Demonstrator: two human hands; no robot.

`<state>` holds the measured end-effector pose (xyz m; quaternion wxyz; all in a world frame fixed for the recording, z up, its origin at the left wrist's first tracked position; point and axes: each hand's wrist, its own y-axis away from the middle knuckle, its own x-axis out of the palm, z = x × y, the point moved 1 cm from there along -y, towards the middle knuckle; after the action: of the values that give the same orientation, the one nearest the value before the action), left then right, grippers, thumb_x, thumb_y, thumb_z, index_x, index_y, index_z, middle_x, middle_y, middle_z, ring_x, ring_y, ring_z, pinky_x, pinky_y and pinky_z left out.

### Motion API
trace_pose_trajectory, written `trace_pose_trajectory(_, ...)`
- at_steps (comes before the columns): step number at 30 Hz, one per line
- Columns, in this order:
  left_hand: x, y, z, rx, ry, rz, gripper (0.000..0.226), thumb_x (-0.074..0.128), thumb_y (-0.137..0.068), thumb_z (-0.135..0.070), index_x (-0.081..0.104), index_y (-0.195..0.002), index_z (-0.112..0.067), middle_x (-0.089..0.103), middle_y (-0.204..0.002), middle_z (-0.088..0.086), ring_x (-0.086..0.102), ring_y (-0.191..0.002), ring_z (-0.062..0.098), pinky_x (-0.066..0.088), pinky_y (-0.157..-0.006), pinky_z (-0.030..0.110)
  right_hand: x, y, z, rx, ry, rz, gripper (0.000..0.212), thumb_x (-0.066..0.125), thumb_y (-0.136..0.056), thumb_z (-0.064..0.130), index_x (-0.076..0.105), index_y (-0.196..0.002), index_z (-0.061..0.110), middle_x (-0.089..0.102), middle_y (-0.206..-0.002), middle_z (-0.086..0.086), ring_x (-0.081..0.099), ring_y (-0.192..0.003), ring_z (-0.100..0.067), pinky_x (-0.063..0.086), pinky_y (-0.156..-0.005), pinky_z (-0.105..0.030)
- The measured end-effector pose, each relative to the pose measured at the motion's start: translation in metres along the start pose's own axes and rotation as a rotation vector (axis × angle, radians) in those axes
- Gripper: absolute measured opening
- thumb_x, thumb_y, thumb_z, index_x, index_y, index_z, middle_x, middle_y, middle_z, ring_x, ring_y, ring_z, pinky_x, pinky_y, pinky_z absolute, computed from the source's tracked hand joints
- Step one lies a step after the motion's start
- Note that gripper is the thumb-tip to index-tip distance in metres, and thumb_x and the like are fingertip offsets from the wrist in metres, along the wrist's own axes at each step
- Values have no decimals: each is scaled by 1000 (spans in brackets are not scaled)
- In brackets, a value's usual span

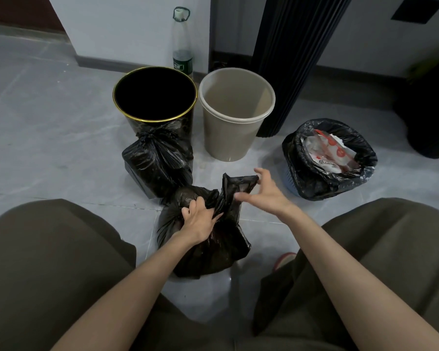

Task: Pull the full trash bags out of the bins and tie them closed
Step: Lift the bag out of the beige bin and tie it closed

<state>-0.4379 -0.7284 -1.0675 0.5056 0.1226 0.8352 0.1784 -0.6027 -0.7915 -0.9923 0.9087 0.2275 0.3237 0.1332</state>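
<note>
The left hand (pixel 200 220) grips the trash bag (pixel 208 252) by its bunched neck; the right hand (pixel 262 192) fingers (pixel 262 173) spread loose just beside the free flap (pixel 241 182), holding nothing; unheld, it could slip and spoil the knot.

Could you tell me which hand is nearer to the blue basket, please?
Right. The right hand is open just left of the blue basket, by the loose top of the untied black bag; the left hand is farther left, gripping that bag's neck.
</note>
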Motion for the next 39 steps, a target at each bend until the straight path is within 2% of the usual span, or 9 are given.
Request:
trace_pose_trajectory(2, 0, 0, 0, 28, -23, -4, 36, 30, -100, -42, 57, -114, -23, 33, -112, 7, 30, -111, 28, 22, -90, 36, 11, 4, 3, 19, 8, 99, 116, 81, -64, 50, 2, -148, 38, 20, -150, -7, 31, -135, -28, 51, -86, -36)
trace_pose_trajectory(4, 1, 2, 0, 60, -67, 4, 35, 31, -100, -41, 56, -115, -22, 32, -114, 8, 30, -110, 29, 23, -89, 36, 23, 5, 2, 57, -28, 121, 112, 80, -67, 49, 5, -148, 35, 30, -141, -6, 42, -127, -27, 51, -65, -28)
trace_pose_trajectory(7, 3, 3, 0, 92, -110, 44, 36, 32, -99, -42, 58, -109, -19, 32, -116, 9, 30, -111, 29, 23, -91, 36, 36, -9, -9, 99, -109, 106, 34, 72, -82, 29, 55, -105, 9, 58, -95, -6, 62, -76, -17, 53, -56, -26)
trace_pose_trajectory(9, 4, 3, 0, 94, -131, 75, 40, 32, -99, -44, 59, -103, -15, 32, -118, 10, 30, -114, 31, 23, -94, 38, 38, -15, -14, 129, -272, 69, 12, 65, -88, 12, 59, -78, 7, 60, -78, -10, 59, -60, -15, 58, -60, -24)
trace_pose_trajectory(16, -1, 1, 8, 53, -27, 83, 45, 32, -94, -52, 62, -101, -20, 29, -104, 2, 30, -112, 27, 21, -93, 36, 24, -10, 0, 314, -830, 154, 13, 58, -92, 5, 59, -95, -7, 65, -86, -19, 66, -77, -27, 60, -70, -32)
trace_pose_trajectory(22, -2, 3, -1, -24, -40, -159, 70, 39, -65, -85, 62, -108, -35, 40, -104, -1, 34, -110, 22, 23, -98, 37, 23, 0, 13, 324, -735, 263, 24, 56, -93, 4, 55, -111, -12, 64, -93, -21, 67, -77, -29, 61, -60, -31)
trace_pose_trajectory(27, -8, 3, -1, -154, -64, -225, 95, 34, -59, -92, 67, -111, -19, 50, -116, 2, 37, -118, 23, 22, -102, 40, 26, 5, 29, 294, -610, 321, 31, 57, -92, 3, 50, -118, -13, 63, -105, -27, 67, -77, -32, 60, -62, -33)
trace_pose_trajectory(33, -7, 3, 1, -230, 39, -227, 70, 42, -74, -76, 70, -103, -18, 53, -114, 5, 39, -118, 26, 22, -103, 41, 29, 8, 35, 321, -632, 336, 28, 54, -92, -1, 50, -119, -9, 58, -119, -28, 67, -81, -34, 60, -68, -37)
trace_pose_trajectory(39, -12, 4, 2, -302, 120, -185, 40, 48, -82, -51, 68, -103, -24, 52, -118, 8, 38, -121, 30, 23, -103, 43, 24, 6, 35, 320, -733, 254, 25, 55, -93, 0, 52, -115, -10, 64, -92, -23, 68, -74, -31, 60, -58, -33)
